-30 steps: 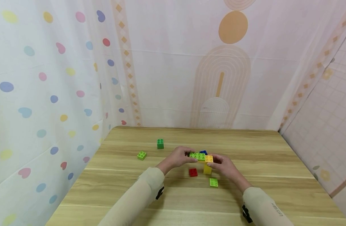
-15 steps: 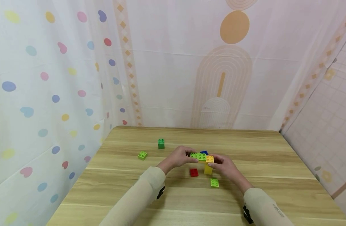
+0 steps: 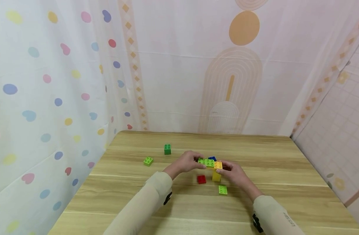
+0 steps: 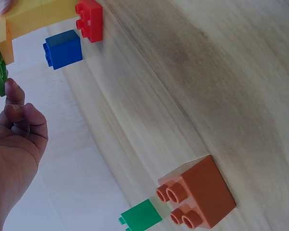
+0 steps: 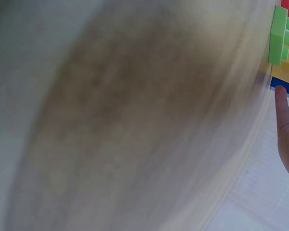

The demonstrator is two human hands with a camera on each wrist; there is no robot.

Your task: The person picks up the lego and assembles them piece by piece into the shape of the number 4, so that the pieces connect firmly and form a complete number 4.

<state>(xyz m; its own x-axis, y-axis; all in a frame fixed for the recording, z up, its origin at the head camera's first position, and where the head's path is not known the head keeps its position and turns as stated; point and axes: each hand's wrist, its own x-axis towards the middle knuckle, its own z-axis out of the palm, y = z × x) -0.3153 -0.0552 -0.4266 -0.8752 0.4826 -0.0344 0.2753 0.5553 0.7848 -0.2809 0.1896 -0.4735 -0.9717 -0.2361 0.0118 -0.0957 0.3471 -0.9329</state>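
My left hand (image 3: 188,162) pinches the left end of a long lime-green building brick (image 3: 206,162) between thumb and fingers. At that brick's right end sits an orange brick (image 3: 218,165), above a yellow block (image 3: 216,176) that stands on the table. With its thumb on the near side of the orange brick, my right hand (image 3: 232,171) holds it from the right; its other fingers are partly hidden behind. Left of the yellow block lies a red brick (image 3: 201,179). A blue brick (image 3: 212,158) shows behind the long brick, and a flat lime brick (image 3: 223,190) lies in front.
A dark green brick (image 3: 167,149) and a small lime brick (image 3: 148,161) lie to the left on the wooden table (image 3: 132,195). Close to the left wrist camera is a brown-orange brick (image 4: 207,192). Curtains (image 3: 173,65) hang behind the table.
The head view has shifted slightly. Both hands keep their grip on the bricks, with almost no visible movement.
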